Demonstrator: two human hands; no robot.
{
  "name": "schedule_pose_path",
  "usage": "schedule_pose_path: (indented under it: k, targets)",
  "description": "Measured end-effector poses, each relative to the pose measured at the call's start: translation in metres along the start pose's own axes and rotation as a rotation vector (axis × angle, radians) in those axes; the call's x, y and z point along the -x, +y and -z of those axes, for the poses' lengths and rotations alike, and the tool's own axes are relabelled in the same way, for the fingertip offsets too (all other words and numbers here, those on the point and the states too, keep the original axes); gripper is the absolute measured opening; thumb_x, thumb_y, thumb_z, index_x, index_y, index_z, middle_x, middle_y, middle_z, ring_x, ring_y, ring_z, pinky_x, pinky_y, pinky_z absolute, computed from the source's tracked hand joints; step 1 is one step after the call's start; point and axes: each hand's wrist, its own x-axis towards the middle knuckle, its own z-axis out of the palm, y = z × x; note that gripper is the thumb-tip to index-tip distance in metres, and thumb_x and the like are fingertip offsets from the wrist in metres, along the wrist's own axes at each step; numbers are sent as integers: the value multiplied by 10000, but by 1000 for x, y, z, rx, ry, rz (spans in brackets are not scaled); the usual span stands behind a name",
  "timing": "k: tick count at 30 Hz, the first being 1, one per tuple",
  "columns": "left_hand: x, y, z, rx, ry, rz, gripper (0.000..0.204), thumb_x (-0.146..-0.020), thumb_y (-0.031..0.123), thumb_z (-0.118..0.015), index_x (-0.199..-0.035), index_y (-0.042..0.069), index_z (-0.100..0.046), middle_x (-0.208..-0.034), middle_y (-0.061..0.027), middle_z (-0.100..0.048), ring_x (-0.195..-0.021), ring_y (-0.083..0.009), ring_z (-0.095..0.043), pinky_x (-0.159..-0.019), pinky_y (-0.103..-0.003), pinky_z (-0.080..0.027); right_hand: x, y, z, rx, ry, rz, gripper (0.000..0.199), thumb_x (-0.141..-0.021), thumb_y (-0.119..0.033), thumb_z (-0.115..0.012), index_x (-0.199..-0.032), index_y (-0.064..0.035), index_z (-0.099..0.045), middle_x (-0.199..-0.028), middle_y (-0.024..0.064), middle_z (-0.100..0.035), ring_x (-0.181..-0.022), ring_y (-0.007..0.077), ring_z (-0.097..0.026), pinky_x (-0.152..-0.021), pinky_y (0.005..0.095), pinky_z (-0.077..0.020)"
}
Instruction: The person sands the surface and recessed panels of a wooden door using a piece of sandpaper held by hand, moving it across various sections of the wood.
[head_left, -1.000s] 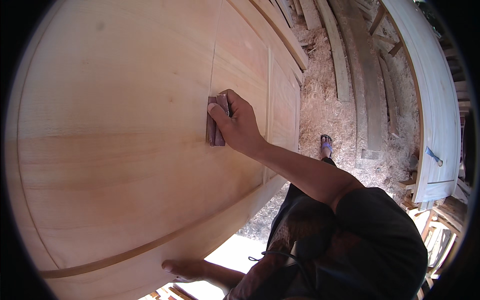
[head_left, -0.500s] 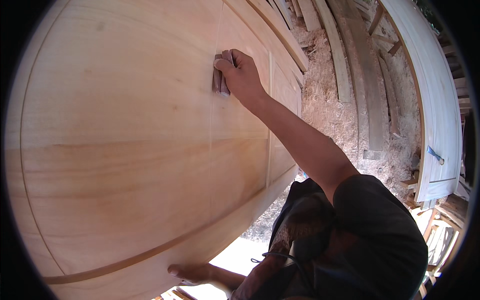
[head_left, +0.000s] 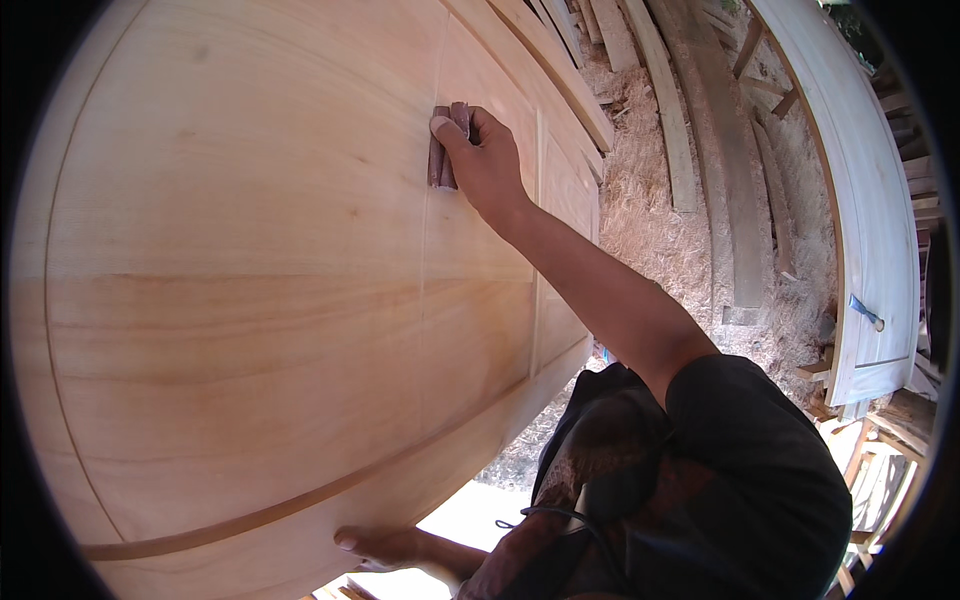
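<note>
Right hand upper centre, fingers closed around folded sandpaper pressed on pale wooden door panel, left hand bottom centre, fingers curled over panel's lower edge

One wooden panel; one sanding block
</note>
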Motion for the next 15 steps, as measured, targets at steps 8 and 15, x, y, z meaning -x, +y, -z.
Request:
schedule_pose_path:
  k: [8,15]
  targets:
    - [4,10,-7,-35,-8,2,1304,-800,825,-762,-1646,-56,-304,-1537,-316,-449,-1392,-434,-545,-1103,-566,-565,8,24,-7,-48,68,20,173,-1057,-229,-613,-1034,-57,-605,-825,4,-579,-704,86,-505,-625,328,-453]
    - [-5,-1,-2,60,-46,-3,1286,-801,703,-843,-1644,-81,-270,-1571,-304,-400,-1391,-434,-509,-1064,-580,-537,8,11,7,-75,75,-57,183,-1014,-166,-705,-1058,-6,-628,-866,39,-654,-681,95,-594,-588,305,-500]
